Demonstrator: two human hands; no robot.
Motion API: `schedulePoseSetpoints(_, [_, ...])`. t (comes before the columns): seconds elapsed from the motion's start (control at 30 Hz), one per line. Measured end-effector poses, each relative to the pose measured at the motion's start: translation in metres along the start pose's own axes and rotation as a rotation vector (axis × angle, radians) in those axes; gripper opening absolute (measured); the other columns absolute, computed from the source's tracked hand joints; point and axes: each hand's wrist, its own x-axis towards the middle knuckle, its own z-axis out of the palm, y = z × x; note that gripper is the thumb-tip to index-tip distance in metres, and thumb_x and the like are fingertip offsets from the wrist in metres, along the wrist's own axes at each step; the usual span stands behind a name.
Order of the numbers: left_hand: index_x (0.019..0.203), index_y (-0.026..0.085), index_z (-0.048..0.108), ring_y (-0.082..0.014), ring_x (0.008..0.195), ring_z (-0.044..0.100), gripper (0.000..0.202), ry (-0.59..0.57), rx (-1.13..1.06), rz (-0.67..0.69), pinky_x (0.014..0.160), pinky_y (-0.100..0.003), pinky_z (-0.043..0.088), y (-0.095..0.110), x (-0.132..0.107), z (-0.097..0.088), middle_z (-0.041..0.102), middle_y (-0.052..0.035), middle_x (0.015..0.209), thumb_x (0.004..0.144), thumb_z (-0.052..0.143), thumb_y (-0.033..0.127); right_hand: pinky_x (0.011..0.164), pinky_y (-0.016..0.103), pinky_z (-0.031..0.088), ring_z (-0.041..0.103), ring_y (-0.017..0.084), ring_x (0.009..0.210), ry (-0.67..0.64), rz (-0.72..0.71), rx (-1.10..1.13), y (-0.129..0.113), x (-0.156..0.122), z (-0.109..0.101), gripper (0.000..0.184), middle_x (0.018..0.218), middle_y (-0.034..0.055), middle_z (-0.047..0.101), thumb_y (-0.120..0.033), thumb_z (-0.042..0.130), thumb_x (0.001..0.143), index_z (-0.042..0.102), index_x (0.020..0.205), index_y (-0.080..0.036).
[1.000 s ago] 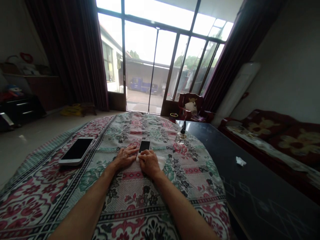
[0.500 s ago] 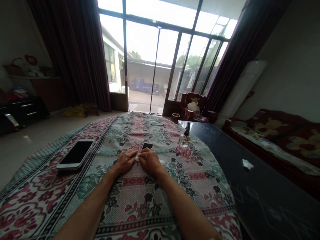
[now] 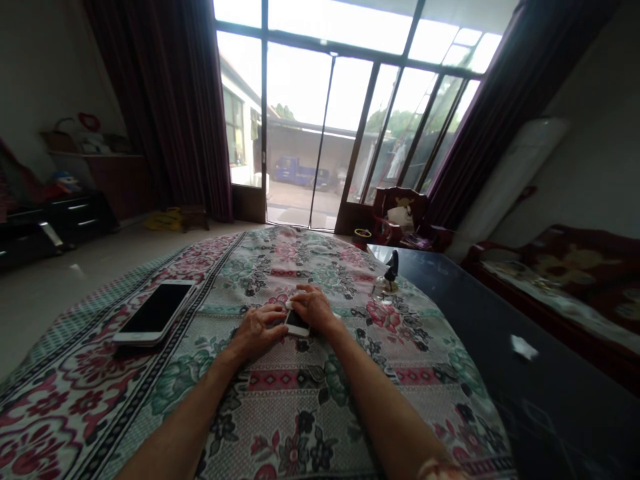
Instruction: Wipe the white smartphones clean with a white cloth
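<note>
A small white smartphone (image 3: pixel 299 325) with a dark screen lies on the flowered tablecloth (image 3: pixel 280 417). My left hand (image 3: pixel 257 330) holds its left edge, with the thumb by the lower corner and the fingers further up. Across the upper part of the phone lies my right hand (image 3: pixel 314 308), its bent fingers closed on a small white wad (image 3: pixel 289 304) that looks like tissue or cloth. Most of the wad and the phone's top end are hidden under the fingers. A bit of something white shows beside the right wrist.
To the left lies a larger white phone or tablet (image 3: pixel 156 312), seemingly stacked on another. A clear bottle with a black pump top (image 3: pixel 391 267) stands at the back right. Beyond it is a dark table (image 3: pixel 465 320) with a crumpled white paper (image 3: pixel 524 348).
My right hand has moved up the phone, so the lower screen and white bottom edge now show. My left fingers have spread a little along its side. The view has turned slightly left.
</note>
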Motion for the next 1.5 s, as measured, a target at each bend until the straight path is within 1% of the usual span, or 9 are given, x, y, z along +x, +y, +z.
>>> schedulePoseSetpoints(0.13, [0.103, 0.027, 0.074, -0.0244, 0.118, 0.057, 0.029, -0.022, 0.010, -0.027, 0.104, -0.040, 0.040, 0.000, 0.001, 0.000, 0.065, -0.0035, 0.126, 0.080, 0.062, 0.040, 0.095, 0.026, 0.040, 0.061, 0.016, 0.105, -0.051, 0.034, -0.012, 0.003, 0.016, -0.003, 0.018, 0.107, 0.0004, 0.071, -0.027, 0.061, 0.085, 0.076, 0.094, -0.029])
schedulePoseSetpoints(0.27, [0.101, 0.027, 0.074, -0.0243, 0.118, 0.057, 0.028, -0.021, -0.003, -0.037, 0.104, -0.039, 0.039, -0.001, 0.002, 0.000, 0.064, -0.0035, 0.126, 0.079, 0.063, 0.040, 0.086, 0.024, 0.044, 0.065, 0.017, 0.096, -0.091, 0.163, -0.029, 0.003, 0.028, -0.004, 0.018, 0.102, -0.0002, 0.073, -0.030, 0.062, 0.083, 0.076, 0.093, -0.030])
schedulePoseSetpoints(0.4, [0.110, 0.026, 0.071, -0.0251, 0.119, 0.056, 0.034, 0.001, 0.027, -0.014, 0.105, -0.040, 0.038, 0.000, 0.000, 0.003, 0.063, -0.0046, 0.128, 0.080, 0.062, 0.040, 0.082, 0.022, 0.045, 0.066, 0.017, 0.093, -0.095, 0.214, -0.008, 0.008, 0.035, -0.002, 0.020, 0.098, 0.0006, 0.074, -0.026, 0.060, 0.083, 0.077, 0.094, -0.029])
schedulePoseSetpoints(0.6, [0.115, 0.028, 0.069, -0.0262, 0.122, 0.054, 0.036, -0.005, 0.104, 0.001, 0.105, -0.042, 0.036, 0.002, -0.002, 0.003, 0.061, -0.0050, 0.131, 0.081, 0.063, 0.041, 0.088, 0.022, 0.043, 0.064, 0.018, 0.101, -0.053, 0.213, 0.009, 0.017, 0.036, 0.003, 0.024, 0.102, 0.0052, 0.073, -0.031, 0.057, 0.087, 0.076, 0.100, -0.023])
schedulePoseSetpoints(0.73, [0.115, 0.031, 0.068, -0.0277, 0.123, 0.053, 0.041, 0.003, 0.130, -0.002, 0.105, -0.043, 0.036, 0.002, -0.001, 0.004, 0.060, -0.0040, 0.132, 0.078, 0.067, 0.047, 0.090, 0.020, 0.041, 0.062, 0.015, 0.103, -0.049, 0.204, 0.021, 0.017, 0.034, 0.001, 0.023, 0.106, 0.0030, 0.072, -0.033, 0.059, 0.087, 0.076, 0.100, -0.025])
schedulePoseSetpoints(0.97, [0.113, 0.035, 0.069, -0.0267, 0.120, 0.055, 0.038, 0.009, 0.116, -0.004, 0.104, -0.042, 0.039, 0.004, -0.001, 0.007, 0.061, -0.0034, 0.129, 0.077, 0.068, 0.050, 0.070, 0.021, 0.043, 0.067, 0.016, 0.080, -0.071, 0.297, -0.011, 0.024, 0.024, -0.012, 0.022, 0.083, 0.0032, 0.075, -0.030, 0.056, 0.084, 0.078, 0.085, -0.024])
schedulePoseSetpoints(1.27, [0.113, 0.035, 0.069, -0.0280, 0.120, 0.054, 0.037, 0.008, 0.158, -0.002, 0.103, -0.044, 0.036, 0.014, -0.002, 0.005, 0.061, -0.0046, 0.129, 0.079, 0.066, 0.048, 0.074, 0.024, 0.040, 0.063, 0.018, 0.087, -0.004, 0.371, -0.069, 0.026, 0.007, -0.018, 0.027, 0.088, 0.0055, 0.073, -0.033, 0.052, 0.087, 0.077, 0.086, -0.024])
schedulePoseSetpoints(1.4, [0.112, 0.033, 0.070, -0.0281, 0.120, 0.055, 0.037, 0.014, 0.149, -0.032, 0.103, -0.043, 0.036, 0.014, -0.002, 0.005, 0.062, -0.0046, 0.128, 0.078, 0.067, 0.048, 0.081, 0.029, 0.037, 0.058, 0.022, 0.098, 0.112, 0.440, -0.158, 0.020, -0.001, -0.015, 0.025, 0.103, 0.0069, 0.070, -0.035, 0.054, 0.087, 0.077, 0.089, -0.025])
schedulePoseSetpoints(1.5, [0.110, 0.032, 0.071, -0.0284, 0.121, 0.054, 0.037, 0.015, 0.147, -0.048, 0.103, -0.043, 0.036, 0.014, -0.002, 0.005, 0.062, -0.0051, 0.129, 0.076, 0.069, 0.045, 0.083, 0.031, 0.034, 0.055, 0.022, 0.099, 0.200, 0.468, -0.197, 0.020, -0.009, -0.012, 0.026, 0.106, 0.0062, 0.067, -0.035, 0.053, 0.089, 0.077, 0.085, -0.025])
